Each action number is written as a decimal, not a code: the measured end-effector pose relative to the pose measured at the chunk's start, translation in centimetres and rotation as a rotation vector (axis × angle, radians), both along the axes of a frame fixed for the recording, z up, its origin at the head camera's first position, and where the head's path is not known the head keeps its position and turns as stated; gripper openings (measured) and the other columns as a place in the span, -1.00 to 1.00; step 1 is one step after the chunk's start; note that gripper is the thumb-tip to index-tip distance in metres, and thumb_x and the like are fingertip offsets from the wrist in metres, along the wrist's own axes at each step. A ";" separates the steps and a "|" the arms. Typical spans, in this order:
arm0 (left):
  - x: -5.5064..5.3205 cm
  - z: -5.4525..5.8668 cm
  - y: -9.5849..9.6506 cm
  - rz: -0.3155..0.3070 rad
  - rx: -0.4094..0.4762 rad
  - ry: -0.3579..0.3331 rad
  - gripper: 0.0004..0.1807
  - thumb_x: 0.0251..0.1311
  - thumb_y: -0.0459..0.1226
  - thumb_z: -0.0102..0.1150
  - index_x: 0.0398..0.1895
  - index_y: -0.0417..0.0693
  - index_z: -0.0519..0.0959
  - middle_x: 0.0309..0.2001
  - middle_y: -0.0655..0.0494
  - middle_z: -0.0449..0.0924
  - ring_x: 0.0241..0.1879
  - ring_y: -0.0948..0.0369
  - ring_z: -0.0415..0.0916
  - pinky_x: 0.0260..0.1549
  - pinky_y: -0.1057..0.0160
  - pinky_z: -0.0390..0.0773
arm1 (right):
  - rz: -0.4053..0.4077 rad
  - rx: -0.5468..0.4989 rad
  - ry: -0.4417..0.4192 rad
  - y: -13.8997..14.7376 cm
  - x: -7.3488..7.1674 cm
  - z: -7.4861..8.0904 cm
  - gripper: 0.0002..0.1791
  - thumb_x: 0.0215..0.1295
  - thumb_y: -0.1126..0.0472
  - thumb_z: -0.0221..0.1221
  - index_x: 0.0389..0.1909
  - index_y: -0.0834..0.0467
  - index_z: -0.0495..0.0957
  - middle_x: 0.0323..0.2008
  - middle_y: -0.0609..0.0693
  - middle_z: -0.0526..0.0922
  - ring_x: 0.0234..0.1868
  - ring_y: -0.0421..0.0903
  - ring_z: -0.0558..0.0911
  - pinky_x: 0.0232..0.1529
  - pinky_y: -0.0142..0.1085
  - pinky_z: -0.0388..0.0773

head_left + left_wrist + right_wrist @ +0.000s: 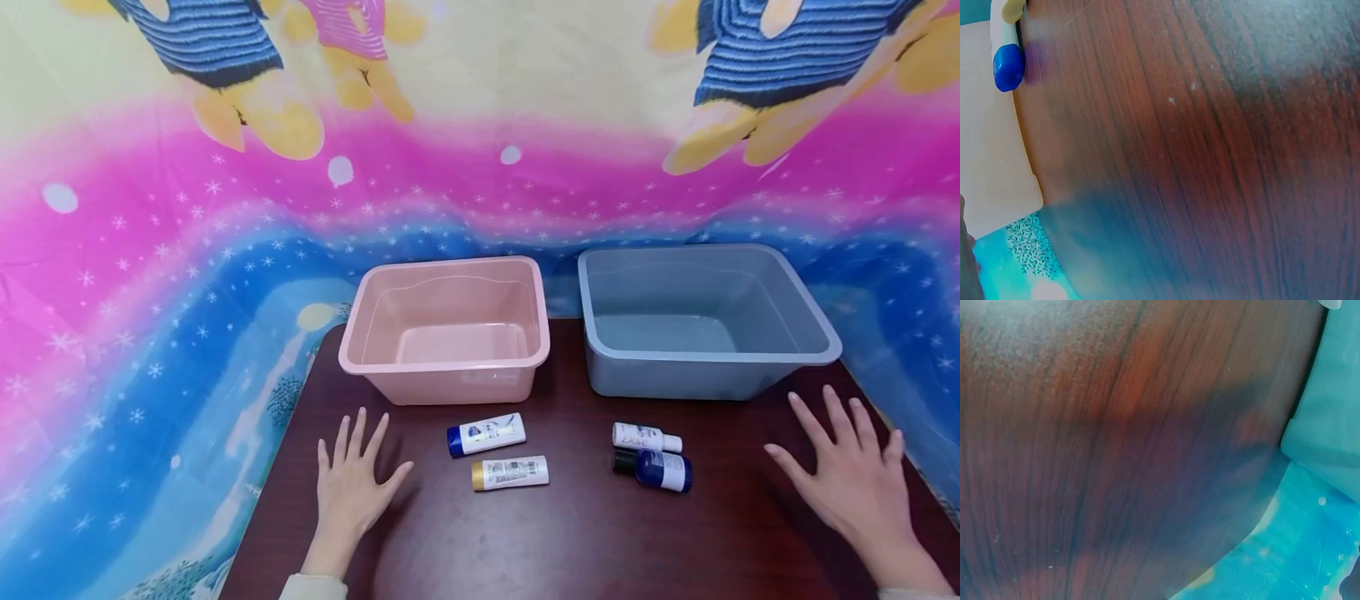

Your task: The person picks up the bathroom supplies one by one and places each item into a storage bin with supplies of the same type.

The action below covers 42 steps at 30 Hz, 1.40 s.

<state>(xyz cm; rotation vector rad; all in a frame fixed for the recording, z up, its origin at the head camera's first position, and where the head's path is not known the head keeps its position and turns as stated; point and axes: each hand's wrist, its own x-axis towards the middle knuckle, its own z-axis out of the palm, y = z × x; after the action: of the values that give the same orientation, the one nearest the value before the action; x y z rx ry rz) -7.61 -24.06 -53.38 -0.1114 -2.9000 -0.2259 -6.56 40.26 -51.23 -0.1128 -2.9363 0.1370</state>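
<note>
My left hand [351, 483] is spread above the left side of the table with nothing in it, and my right hand [855, 475] is spread likewise at the right. Nearest the left hand lie a white bottle with a blue cap [487, 434] and a white bottle with a gold cap [512, 473]. Between these and the right hand, a white Dove bottle [637, 436] lies against a dark blue bottle with a black cap [663, 471]. In the left wrist view the blue cap [1009, 67] shows at the upper left.
A pink basin [442, 385] stands at the back left of the dark wooden table [480, 542]. To its right is a grey-blue basin [675, 379], near the back right edge. Behind them hangs a colourful printed cloth [465, 167].
</note>
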 end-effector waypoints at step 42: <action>1.0 -0.4 0.2 0.027 0.006 -0.036 -0.09 0.16 0.35 0.08 0.54 0.27 0.17 0.55 -0.03 0.00 0.53 -0.07 -0.19 0.37 -0.32 -0.22 | -0.044 -0.269 0.196 0.7 -3.5 5.1 -0.15 0.46 -0.26 -0.05 0.59 0.03 -0.11 0.58 0.09 -0.21 0.53 0.23 -0.14 0.43 0.21 -0.22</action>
<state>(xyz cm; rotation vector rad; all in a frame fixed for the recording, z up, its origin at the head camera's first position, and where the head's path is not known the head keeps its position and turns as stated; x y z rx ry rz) -6.58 -23.82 -53.75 -0.0673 -2.9346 -0.2346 -10.08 40.93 -46.16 -0.1920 -2.7030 0.5063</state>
